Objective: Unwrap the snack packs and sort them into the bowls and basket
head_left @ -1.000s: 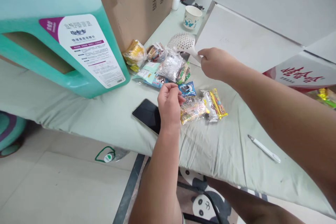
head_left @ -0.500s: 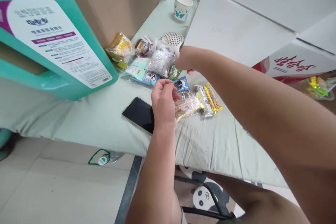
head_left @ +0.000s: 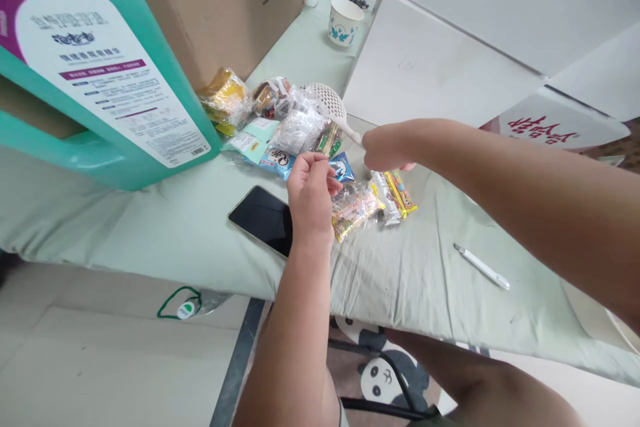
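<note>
My right hand point(head_left: 387, 147) is closed round the handle of a white slotted ladle point(head_left: 326, 100), whose perforated bowl lies at the back of a pile of wrapped snacks. Below it, my left hand point(head_left: 313, 190) hovers at the near side of the pile, fingers curled together; what they may hold is hidden. Around it are a blue packet point(head_left: 343, 167), a clear and yellow wrapped snack point(head_left: 356, 210) and a yellow-red packet point(head_left: 399, 191). Farther left lie a clear crinkled packet point(head_left: 299, 130), a light green packet point(head_left: 253, 139) and a yellow one point(head_left: 226, 97).
A black phone point(head_left: 263, 219) lies left of my left wrist. A large green jug point(head_left: 165, 80) and a cardboard box point(head_left: 225, 7) stand at the left. A paper cup point(head_left: 345, 21) is at the back, white boxes point(head_left: 425, 60) behind my right arm, a white pen-like tool point(head_left: 481, 267) at the right.
My right hand has moved right and toward me, drawing the ladle with it, so its handle now shows. The white pen-like tool has come into view. My left hand stays nearly in place.
</note>
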Demonstrator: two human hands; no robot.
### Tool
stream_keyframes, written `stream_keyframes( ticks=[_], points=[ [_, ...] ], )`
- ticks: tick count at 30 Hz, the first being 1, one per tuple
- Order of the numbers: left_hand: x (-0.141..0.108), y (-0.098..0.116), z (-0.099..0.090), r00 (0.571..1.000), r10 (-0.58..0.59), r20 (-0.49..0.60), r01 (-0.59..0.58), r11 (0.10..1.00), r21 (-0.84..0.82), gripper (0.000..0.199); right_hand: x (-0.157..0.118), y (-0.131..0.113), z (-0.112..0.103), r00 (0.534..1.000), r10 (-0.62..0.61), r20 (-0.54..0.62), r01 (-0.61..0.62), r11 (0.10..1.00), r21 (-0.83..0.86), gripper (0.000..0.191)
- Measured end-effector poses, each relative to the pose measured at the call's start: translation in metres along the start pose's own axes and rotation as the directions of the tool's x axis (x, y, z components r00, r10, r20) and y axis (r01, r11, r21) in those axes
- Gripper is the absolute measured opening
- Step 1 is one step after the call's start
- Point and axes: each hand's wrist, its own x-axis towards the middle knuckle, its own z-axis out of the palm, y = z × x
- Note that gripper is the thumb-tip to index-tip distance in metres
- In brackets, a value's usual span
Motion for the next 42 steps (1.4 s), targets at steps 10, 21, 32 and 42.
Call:
stream_keyframes(
  ticks=[10, 21, 32, 42],
  points=[
    [-0.009, -0.013, 0.012, 0.999, 0.035, 0.032, -0.038, 0.994, 0.105, 0.015, -0.181, 0.077, 0.030, 0.945, 0.298, 0.134, -0.326, 0.840, 0.434, 0.030],
    [-0.061, -0.110, 0.083, 0.847, 0.148, 0.510, -0.462, 0.678, 0.572, 0.011, -0.274, 0.138, 0.099, 0.892, 0.445, 0.081, -0.435, 0.796, 0.422, 0.038],
    [-0.053, -0.148, 0.083, 0.805, 0.054, 0.591, -0.564, -0.243, 0.789, 0.035, -0.316, 0.221, 0.108, 0.813, 0.498, -0.301, -0.252, 0.768, 0.589, 0.026],
    [-0.031, -0.150, 0.076, 0.663, 0.258, 0.702, -0.702, -0.112, 0.704, 0.023, -0.314, 0.231, 0.109, 0.834, 0.469, -0.291, -0.143, 0.692, 0.707, 0.023]
  ],
)
